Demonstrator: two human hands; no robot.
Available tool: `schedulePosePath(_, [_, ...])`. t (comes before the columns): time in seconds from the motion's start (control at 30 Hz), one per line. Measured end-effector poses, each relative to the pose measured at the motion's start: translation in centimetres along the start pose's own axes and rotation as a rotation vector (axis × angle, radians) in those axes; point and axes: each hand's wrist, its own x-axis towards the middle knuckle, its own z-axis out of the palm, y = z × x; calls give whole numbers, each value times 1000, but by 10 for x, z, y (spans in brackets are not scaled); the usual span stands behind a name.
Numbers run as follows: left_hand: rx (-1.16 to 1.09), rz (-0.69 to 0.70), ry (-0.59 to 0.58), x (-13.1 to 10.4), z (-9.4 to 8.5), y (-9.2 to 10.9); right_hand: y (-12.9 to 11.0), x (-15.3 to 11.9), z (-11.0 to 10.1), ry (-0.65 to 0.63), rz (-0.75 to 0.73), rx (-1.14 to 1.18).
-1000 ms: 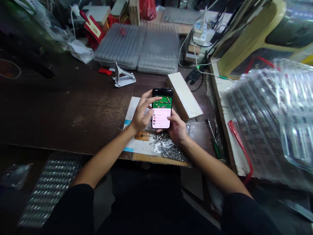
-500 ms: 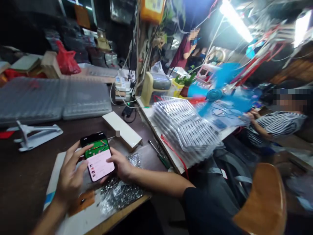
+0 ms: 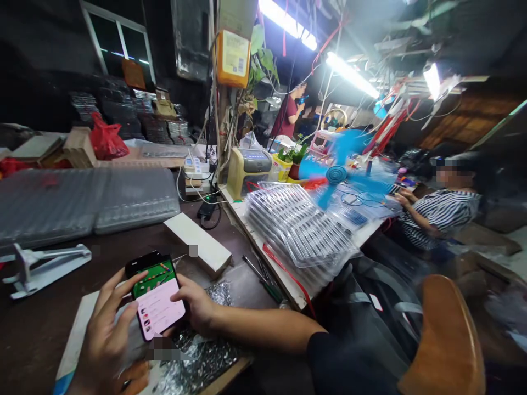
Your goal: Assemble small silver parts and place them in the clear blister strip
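A smartphone [image 3: 162,315] with a lit screen is held low over the work board. Its upper part shows a green table with small coloured balls; below is a pale pink panel. My right hand [image 3: 197,308] grips the phone's right side, thumb over the edge of the screen. From the left, my left hand [image 3: 107,329] holds the phone, its thumb at the near left side and a finger reaching over the green picture. Beneath the hands lies a heap of small shiny metal pieces [image 3: 201,362] on a pale board [image 3: 76,329].
A white oblong box [image 3: 197,241] and screwdrivers [image 3: 261,274] lie beyond the phone. Clear plastic trays [image 3: 300,225] are stacked at right, near a spinning blue fan [image 3: 335,174]. A grey metal bracket [image 3: 45,266] sits left. A person in stripes [image 3: 444,214] sits farther right.
The camera view has tilted up, so the bench, phone and hands appear lower and slightly farther left. Both hands keep their hold on the smartphone, and its screen looks the same.
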Motion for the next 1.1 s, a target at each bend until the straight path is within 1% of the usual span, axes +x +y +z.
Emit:
schedulePosePath(0.13, [25, 21, 27, 1, 0, 0, 1, 0, 0, -8, -21, 8])
schedulePosePath(0.23, [22, 13, 40, 2, 1, 5, 0, -1, 1, -6, -20, 6])
schedulePosePath(0.47, [-81, -75, 40, 0, 3, 22, -4, -3, 3, 13, 1, -10])
schedulePosePath(0.7, [-98, -81, 16, 0, 3, 19, -3, -2, 2, -4, 26, -8])
schedulePosePath(0.93, [-111, -81, 31, -1, 1, 30, -10, -8, 5, -18, 55, 6])
schedulePosePath(1.0, [-110, -78, 26, -1, 0, 29, -9, -9, 5, -11, 58, -6])
schedulePosePath(1.1, [-115, -66, 20, 0, 1, 22, -6, -5, 2, -3, 46, -30])
